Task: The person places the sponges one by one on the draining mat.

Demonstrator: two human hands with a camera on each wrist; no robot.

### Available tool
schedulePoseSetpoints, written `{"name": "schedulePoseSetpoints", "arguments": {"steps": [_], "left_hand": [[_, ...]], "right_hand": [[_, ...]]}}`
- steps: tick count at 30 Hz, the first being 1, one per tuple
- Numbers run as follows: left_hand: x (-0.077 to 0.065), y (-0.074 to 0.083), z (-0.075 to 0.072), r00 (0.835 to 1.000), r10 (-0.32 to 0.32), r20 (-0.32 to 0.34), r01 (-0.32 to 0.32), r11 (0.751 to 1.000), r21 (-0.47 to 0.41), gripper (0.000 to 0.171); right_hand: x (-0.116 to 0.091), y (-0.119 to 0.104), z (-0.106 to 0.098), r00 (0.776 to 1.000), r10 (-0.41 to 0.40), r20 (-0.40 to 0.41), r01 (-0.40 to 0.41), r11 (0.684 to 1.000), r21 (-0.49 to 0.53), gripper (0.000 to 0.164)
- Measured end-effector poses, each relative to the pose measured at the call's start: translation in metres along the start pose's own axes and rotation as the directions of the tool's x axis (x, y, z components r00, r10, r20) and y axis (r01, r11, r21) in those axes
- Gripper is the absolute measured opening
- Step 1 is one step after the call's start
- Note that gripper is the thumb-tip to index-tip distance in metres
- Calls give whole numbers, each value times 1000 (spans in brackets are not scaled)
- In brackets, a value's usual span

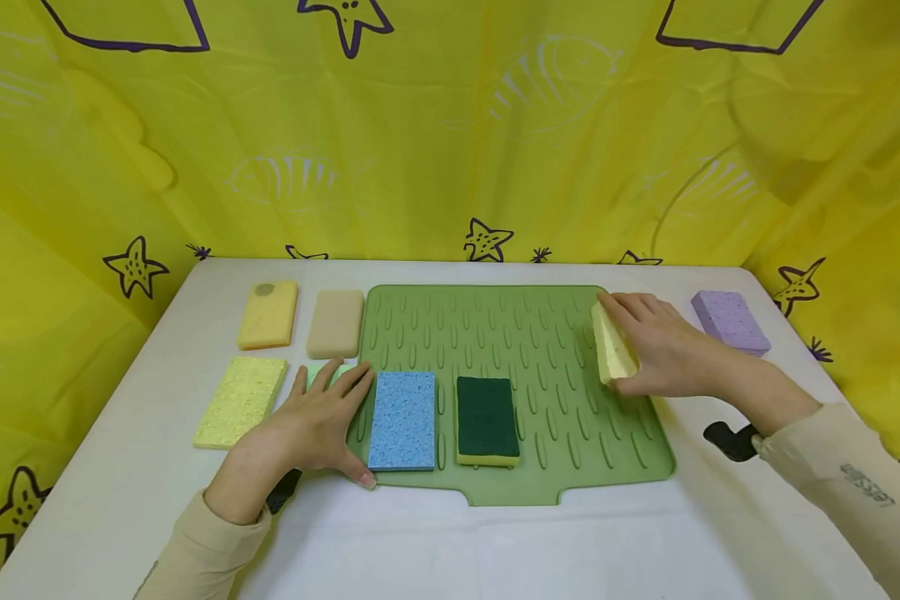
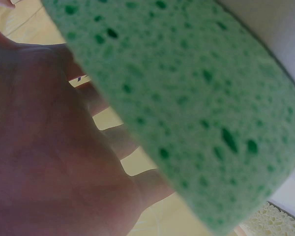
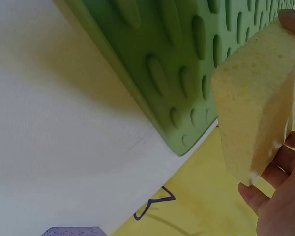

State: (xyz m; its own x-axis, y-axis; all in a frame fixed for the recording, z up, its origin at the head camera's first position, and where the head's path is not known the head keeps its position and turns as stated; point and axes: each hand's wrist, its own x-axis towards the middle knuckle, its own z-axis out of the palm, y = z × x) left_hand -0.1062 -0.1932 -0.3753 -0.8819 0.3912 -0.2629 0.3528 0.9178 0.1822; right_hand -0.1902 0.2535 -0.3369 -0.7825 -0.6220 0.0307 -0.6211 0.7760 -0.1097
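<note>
My right hand (image 1: 663, 346) pinches a pale yellow sponge (image 1: 612, 346) between thumb and fingers over the right part of the green ridged mat (image 1: 547, 342). That sponge is tilted; in the right wrist view its porous face (image 3: 260, 64) shows. With fingers spread, my left hand (image 1: 307, 421) is over a light green sponge (image 1: 318, 372), mostly hidden beneath it in the head view. The left wrist view shows this green sponge (image 2: 187, 108) large, with fingers partly behind it. On the mat lie a blue sponge (image 1: 402, 421) and a dark green scouring sponge (image 1: 487, 419).
Left of the mat lie a yellow sponge (image 1: 267, 314) with a grey spot, a beige sponge (image 1: 335, 323) and a lime-yellow sponge (image 1: 240, 402). A purple sponge (image 1: 731, 321) sits at the far right. Yellow curtains (image 1: 420, 150) stand behind and beside the white table (image 1: 570, 542).
</note>
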Motion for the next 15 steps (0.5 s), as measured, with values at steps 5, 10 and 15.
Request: {"name": "schedulePoseSetpoints", "arguments": {"steps": [5, 10, 15], "left_hand": [[-1, 1, 0, 1000, -2, 1, 2, 1000, -8, 136], [-1, 1, 0, 1000, -5, 6, 5, 1000, -7, 136], [0, 1, 0, 1000, -5, 7, 5, 1000, -6, 136]], "right_hand": [[-2, -6, 4, 999, -43, -27, 44, 998, 34, 107], [-4, -12, 7, 999, -39, -6, 40, 997, 72, 108], [-4, -18, 9, 999, -33, 33, 31, 996, 80, 109]]}}
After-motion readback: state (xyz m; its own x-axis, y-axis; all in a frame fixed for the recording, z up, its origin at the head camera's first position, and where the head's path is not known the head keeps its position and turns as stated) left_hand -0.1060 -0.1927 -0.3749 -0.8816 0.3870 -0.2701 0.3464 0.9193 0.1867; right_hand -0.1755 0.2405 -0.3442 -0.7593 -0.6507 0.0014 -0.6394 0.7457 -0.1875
